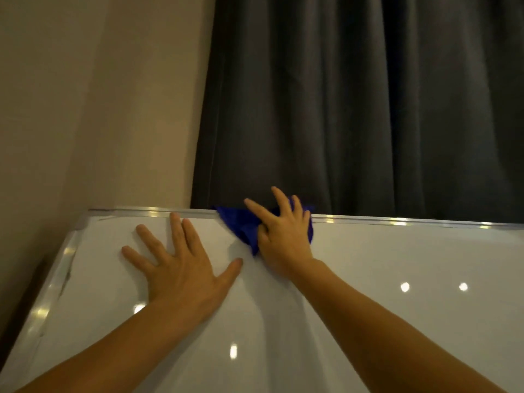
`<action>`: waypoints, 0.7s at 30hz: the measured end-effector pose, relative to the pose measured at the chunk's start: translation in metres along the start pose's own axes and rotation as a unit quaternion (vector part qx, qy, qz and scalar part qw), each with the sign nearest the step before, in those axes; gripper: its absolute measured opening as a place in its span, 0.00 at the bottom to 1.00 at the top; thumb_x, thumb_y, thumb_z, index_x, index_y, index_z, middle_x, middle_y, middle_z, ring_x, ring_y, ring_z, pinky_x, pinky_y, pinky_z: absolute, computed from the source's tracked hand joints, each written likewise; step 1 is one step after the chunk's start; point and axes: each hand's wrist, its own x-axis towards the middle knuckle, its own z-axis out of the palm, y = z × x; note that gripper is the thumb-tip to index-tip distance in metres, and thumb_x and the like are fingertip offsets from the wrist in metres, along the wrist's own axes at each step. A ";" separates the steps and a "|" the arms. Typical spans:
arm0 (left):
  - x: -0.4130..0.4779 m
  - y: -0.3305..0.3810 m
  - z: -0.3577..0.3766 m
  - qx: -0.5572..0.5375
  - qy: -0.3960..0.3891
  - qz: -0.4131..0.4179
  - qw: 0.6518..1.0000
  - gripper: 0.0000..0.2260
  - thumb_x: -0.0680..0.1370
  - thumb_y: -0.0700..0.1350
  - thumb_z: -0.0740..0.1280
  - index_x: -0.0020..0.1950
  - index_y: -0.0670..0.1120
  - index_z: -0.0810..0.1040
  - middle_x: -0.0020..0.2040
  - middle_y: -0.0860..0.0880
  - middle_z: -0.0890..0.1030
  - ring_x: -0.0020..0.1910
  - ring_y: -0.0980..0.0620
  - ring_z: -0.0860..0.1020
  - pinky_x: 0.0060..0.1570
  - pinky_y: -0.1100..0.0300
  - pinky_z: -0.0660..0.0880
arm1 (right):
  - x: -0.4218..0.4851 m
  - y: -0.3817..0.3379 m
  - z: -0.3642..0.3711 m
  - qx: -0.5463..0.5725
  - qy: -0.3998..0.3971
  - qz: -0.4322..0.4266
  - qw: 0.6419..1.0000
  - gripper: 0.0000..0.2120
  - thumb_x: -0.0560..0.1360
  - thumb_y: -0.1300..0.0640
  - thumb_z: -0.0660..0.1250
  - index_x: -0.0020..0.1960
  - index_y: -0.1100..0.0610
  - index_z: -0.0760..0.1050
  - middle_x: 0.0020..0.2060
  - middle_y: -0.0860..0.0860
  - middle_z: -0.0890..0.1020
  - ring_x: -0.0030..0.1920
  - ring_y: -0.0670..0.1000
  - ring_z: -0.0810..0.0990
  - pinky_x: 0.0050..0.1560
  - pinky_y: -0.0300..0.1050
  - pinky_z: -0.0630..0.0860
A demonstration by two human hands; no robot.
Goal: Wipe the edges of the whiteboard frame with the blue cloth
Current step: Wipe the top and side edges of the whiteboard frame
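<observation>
A white whiteboard (368,279) with a shiny metal frame (397,221) fills the lower part of the head view. A blue cloth (241,225) lies bunched over the top frame edge, near its middle. My right hand (283,231) presses on the cloth, thumb tucked into its folds and fingers spread across the frame. My left hand (181,259) lies flat on the board surface to the left of the cloth, fingers apart, holding nothing. Part of the cloth is hidden under my right hand.
A dark grey curtain (354,109) hangs right behind the top edge. A beige wall (99,109) stands at the left. The frame's top-left corner (85,219) and left edge (54,287) show scuffed, reflective metal.
</observation>
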 end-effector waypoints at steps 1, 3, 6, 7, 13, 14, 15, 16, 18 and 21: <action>0.001 0.003 -0.001 0.001 0.001 -0.006 1.000 0.55 0.62 0.80 0.35 0.73 0.41 0.27 0.78 0.41 0.30 0.73 0.24 0.34 0.67 0.24 0.40 | -0.002 -0.008 0.006 -0.003 -0.014 -0.034 0.999 0.23 0.78 0.38 0.52 0.73 0.29 0.56 0.80 0.47 0.49 0.77 0.61 0.36 0.70 0.68 0.29; 0.001 0.007 -0.003 0.011 0.003 -0.006 1.000 0.56 0.60 0.80 0.33 0.75 0.42 0.28 0.78 0.41 0.30 0.73 0.25 0.34 0.68 0.24 0.42 | -0.005 -0.011 0.014 -0.033 -0.041 -0.073 0.996 0.27 0.74 0.25 0.43 0.72 0.26 0.49 0.80 0.46 0.47 0.75 0.61 0.30 0.64 0.67 0.20; -0.007 0.021 0.000 0.016 0.008 0.025 1.000 0.54 0.58 0.78 0.29 0.74 0.44 0.26 0.77 0.39 0.29 0.74 0.26 0.33 0.70 0.26 0.43 | -0.002 0.010 0.015 -0.065 -0.044 -0.082 0.994 0.31 0.69 0.20 0.38 0.70 0.23 0.41 0.80 0.47 0.45 0.74 0.64 0.28 0.63 0.71 0.22; -0.013 0.031 0.003 0.019 0.003 0.036 0.999 0.53 0.58 0.79 0.28 0.72 0.45 0.24 0.77 0.40 0.29 0.74 0.27 0.33 0.70 0.26 0.42 | -0.001 0.019 0.013 -0.068 -0.048 -0.079 0.993 0.30 0.69 0.20 0.38 0.70 0.22 0.40 0.80 0.47 0.45 0.74 0.65 0.29 0.63 0.72 0.23; -0.023 0.108 0.029 0.044 -0.004 0.003 0.999 0.57 0.51 0.80 0.24 0.70 0.44 0.21 0.77 0.42 0.29 0.73 0.26 0.33 0.68 0.26 0.39 | -0.014 0.112 -0.016 -0.083 -0.040 -0.082 0.992 0.30 0.71 0.22 0.36 0.72 0.25 0.39 0.80 0.46 0.42 0.76 0.65 0.31 0.66 0.75 0.29; -0.019 0.119 0.030 0.041 0.003 -0.003 0.999 0.58 0.52 0.80 0.24 0.73 0.45 0.24 0.78 0.41 0.30 0.73 0.26 0.34 0.68 0.26 0.40 | -0.016 0.130 -0.024 -0.090 -0.039 -0.083 0.992 0.30 0.71 0.23 0.36 0.73 0.25 0.40 0.80 0.46 0.43 0.76 0.64 0.32 0.67 0.75 0.30; -0.018 0.134 0.032 0.039 0.009 -0.003 0.999 0.58 0.53 0.80 0.24 0.75 0.46 0.27 0.78 0.41 0.32 0.74 0.27 0.35 0.68 0.26 0.41 | -0.018 0.149 -0.031 -0.095 -0.042 -0.085 0.991 0.30 0.72 0.24 0.35 0.73 0.26 0.41 0.80 0.47 0.45 0.76 0.64 0.32 0.67 0.75 0.30; -0.019 0.150 0.034 0.036 0.017 0.003 0.999 0.58 0.54 0.80 0.25 0.76 0.47 0.29 0.79 0.41 0.34 0.75 0.28 0.36 0.68 0.26 0.42 | -0.020 0.165 -0.037 -0.103 -0.047 -0.090 0.990 0.30 0.73 0.25 0.35 0.74 0.27 0.42 0.80 0.48 0.47 0.76 0.64 0.33 0.67 0.75 0.31; -0.028 0.187 0.041 0.026 0.031 0.026 0.999 0.56 0.57 0.80 0.26 0.78 0.48 0.32 0.80 0.41 0.39 0.76 0.30 0.37 0.69 0.27 0.42 | -0.020 0.186 -0.045 -0.112 -0.053 -0.113 0.986 0.29 0.75 0.28 0.36 0.75 0.30 0.48 0.80 0.47 0.46 0.76 0.62 0.32 0.67 0.75 0.32; -0.050 0.253 0.053 -0.001 0.035 0.048 0.998 0.56 0.59 0.82 0.29 0.77 0.48 0.32 0.80 0.41 0.38 0.76 0.32 0.36 0.69 0.28 0.39 | -0.008 0.206 -0.055 -0.117 -0.032 -0.146 0.982 0.27 0.79 0.33 0.38 0.73 0.33 0.62 0.80 0.46 0.48 0.78 0.60 0.35 0.69 0.74 0.33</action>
